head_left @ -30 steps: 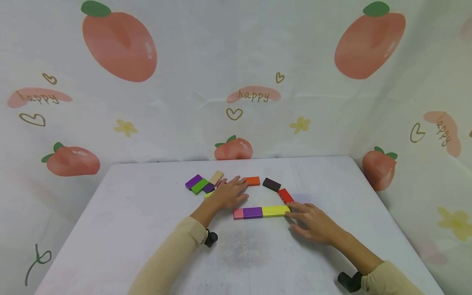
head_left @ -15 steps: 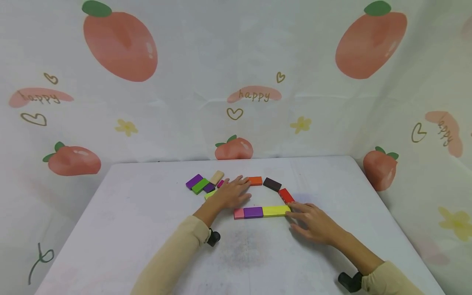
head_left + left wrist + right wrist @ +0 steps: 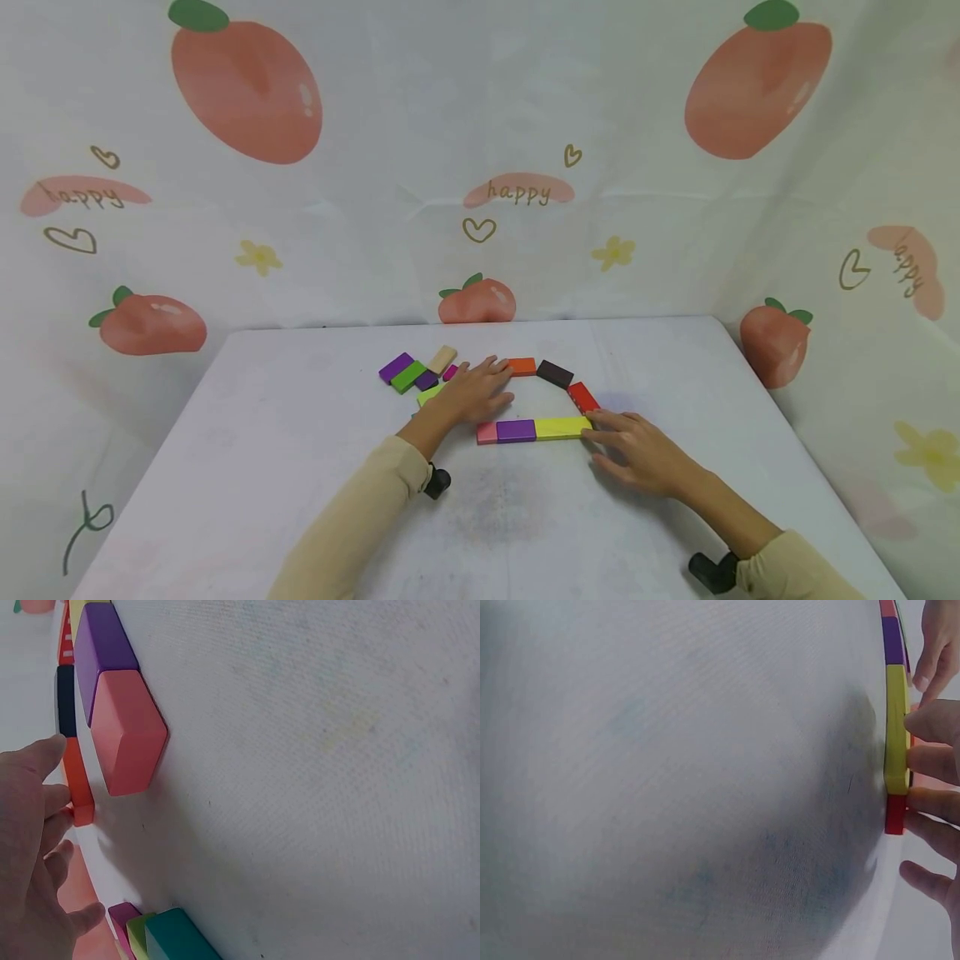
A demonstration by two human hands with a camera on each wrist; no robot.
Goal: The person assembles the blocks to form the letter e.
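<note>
One white cloth backdrop (image 3: 375, 250), peach-printed, standing behind the table. One flat white tabletop (image 3: 225, 467), extending well toward the near side. Two bare hands above it. Left hand (image 3: 474, 393): fingers spread, fingertips at the left end of the orange block, no pinch. Right hand (image 3: 641, 454): fingers spread, at the corner where the yellow and red blocks meet. One long yellow rectangular wood-like block (image 3: 562, 428), long axis left to right; purple rectangular block (image 3: 516, 431) and short pink block (image 3: 487, 433) continue its row leftward. One orange rectangular block (image 3: 523, 367), beyond that row, nearer the left hand and off its fingertips to the right; long axis roughly parallel to the yellow's. Dark rectangular block (image 3: 555, 374), just beside its right end, and red rectangular block (image 3: 582, 397), both slanting toward the yellow's right end. One magenta block (image 3: 450, 372), partly seen, left of the left hand.
</note>
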